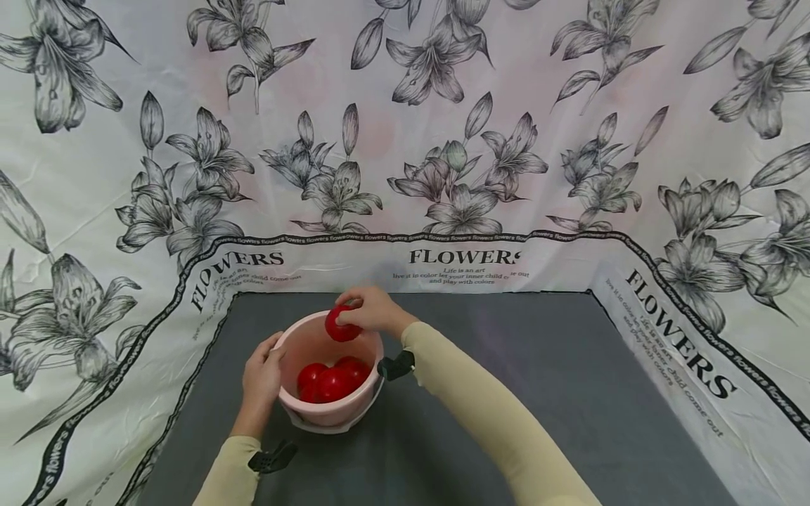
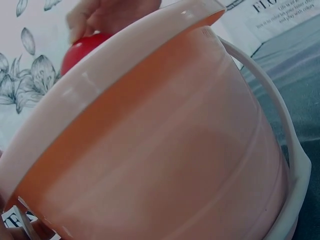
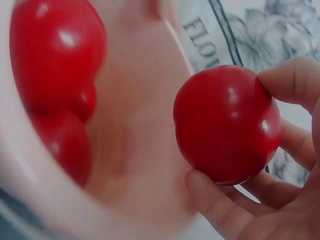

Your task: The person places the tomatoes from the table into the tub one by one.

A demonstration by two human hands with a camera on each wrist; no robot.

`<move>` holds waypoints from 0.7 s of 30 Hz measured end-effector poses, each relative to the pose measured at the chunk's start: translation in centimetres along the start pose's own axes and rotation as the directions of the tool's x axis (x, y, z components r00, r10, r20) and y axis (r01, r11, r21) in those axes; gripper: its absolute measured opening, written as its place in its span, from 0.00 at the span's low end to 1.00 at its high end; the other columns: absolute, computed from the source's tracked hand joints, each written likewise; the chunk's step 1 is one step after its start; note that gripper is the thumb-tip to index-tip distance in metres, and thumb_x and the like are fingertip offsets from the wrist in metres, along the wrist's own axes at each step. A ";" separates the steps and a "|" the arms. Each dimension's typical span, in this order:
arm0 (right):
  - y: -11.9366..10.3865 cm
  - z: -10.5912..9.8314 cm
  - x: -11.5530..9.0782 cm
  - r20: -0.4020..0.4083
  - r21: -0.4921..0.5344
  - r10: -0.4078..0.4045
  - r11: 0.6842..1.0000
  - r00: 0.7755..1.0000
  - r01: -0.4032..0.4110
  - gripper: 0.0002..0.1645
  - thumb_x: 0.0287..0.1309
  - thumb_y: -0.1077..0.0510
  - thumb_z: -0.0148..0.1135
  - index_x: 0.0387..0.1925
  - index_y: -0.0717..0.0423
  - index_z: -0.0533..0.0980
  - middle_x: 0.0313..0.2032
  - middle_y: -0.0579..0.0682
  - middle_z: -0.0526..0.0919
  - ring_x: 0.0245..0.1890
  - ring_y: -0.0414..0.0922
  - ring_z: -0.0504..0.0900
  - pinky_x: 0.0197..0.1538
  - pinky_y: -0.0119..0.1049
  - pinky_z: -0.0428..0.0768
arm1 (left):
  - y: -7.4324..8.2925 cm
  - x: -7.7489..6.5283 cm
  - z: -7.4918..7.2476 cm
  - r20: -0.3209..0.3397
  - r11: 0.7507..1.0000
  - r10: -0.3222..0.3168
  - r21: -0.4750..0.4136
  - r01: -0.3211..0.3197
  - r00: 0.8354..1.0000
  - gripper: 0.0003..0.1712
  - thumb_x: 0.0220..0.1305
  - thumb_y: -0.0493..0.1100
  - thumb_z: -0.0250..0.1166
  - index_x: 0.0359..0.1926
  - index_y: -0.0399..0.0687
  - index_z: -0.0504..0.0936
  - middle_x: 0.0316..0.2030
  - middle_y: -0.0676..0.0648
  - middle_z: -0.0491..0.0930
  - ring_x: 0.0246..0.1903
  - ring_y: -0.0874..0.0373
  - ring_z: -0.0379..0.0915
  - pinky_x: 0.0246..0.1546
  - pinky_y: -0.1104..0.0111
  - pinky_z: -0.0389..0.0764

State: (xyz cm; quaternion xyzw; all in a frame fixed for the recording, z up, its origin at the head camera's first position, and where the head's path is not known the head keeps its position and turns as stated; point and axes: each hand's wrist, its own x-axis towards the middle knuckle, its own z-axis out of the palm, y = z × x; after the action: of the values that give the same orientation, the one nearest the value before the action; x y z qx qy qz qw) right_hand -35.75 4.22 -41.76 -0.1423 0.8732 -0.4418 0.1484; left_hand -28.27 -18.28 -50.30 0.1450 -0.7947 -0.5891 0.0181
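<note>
A pink bucket (image 1: pixel 329 413) stands tilted on the dark table, with several red tomatoes (image 1: pixel 333 384) lying in its bottom. At its left side, my left hand (image 1: pixel 261 376) grips the rim, thumb over the edge. My right hand (image 1: pixel 375 311) holds another shiny red tomato (image 3: pixel 227 125) above the far part of the bucket's opening. In the right wrist view, its thumb and fingers pinch that tomato from the side, apart from those inside. The left wrist view shows mostly the outer wall of the bucket (image 2: pixel 165 145); the left fingers are largely hidden there.
The bucket's pale handle (image 2: pixel 298 165) hangs down along its outside. A dark grey cloth covers the table (image 1: pixel 506 365). Behind and at both sides rises a white sheet (image 1: pixel 354 263) printed with flowers and lettering.
</note>
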 end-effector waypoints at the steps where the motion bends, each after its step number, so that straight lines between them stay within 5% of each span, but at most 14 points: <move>1: -0.1 0.6 0.1 0.009 -0.004 -0.002 1.000 1.000 0.002 0.25 0.58 0.54 0.69 0.58 0.50 0.81 0.58 0.58 0.83 0.54 0.53 0.83 0.49 0.44 0.89 | 0.0 0.0 0.0 0.005 1.000 0.000 -0.001 0.000 1.000 0.28 0.79 0.48 0.47 0.75 0.48 0.66 0.74 0.38 0.65 0.70 0.40 0.64 0.70 0.44 0.69; 6: -0.3 3.0 0.3 0.040 -0.023 0.016 1.000 0.999 -0.015 0.23 0.57 0.54 0.71 0.56 0.46 0.82 0.58 0.53 0.84 0.56 0.51 0.82 0.51 0.44 0.88 | 0.1 0.1 0.1 0.019 1.000 0.002 0.005 -0.002 1.000 0.28 0.80 0.49 0.47 0.75 0.49 0.65 0.75 0.38 0.63 0.72 0.41 0.62 0.72 0.44 0.66; 13: -0.2 5.0 -0.1 0.092 0.153 0.109 0.981 0.990 -0.122 0.26 0.55 0.56 0.72 0.58 0.47 0.81 0.52 0.50 0.83 0.48 0.48 0.81 0.53 0.51 0.87 | 0.1 0.2 0.0 0.028 1.000 -0.001 0.007 0.001 1.000 0.29 0.80 0.50 0.46 0.76 0.49 0.65 0.76 0.38 0.62 0.73 0.40 0.60 0.74 0.43 0.64; 21: 0.0 5.8 0.2 0.064 -0.011 0.112 0.994 0.992 -0.111 0.21 0.57 0.54 0.71 0.54 0.47 0.83 0.48 0.47 0.86 0.43 0.46 0.81 0.49 0.43 0.87 | -0.1 0.2 -0.2 0.012 1.000 0.006 -0.005 -0.006 1.000 0.28 0.79 0.48 0.46 0.75 0.48 0.65 0.76 0.38 0.63 0.73 0.40 0.61 0.74 0.42 0.63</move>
State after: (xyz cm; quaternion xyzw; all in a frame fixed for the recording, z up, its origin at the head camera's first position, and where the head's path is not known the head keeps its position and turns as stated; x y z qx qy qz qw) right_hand -33.70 -0.11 -45.03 -0.1080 0.8762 -0.4249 0.2002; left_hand -28.37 -18.56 -50.39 0.1391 -0.7939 -0.5917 0.0156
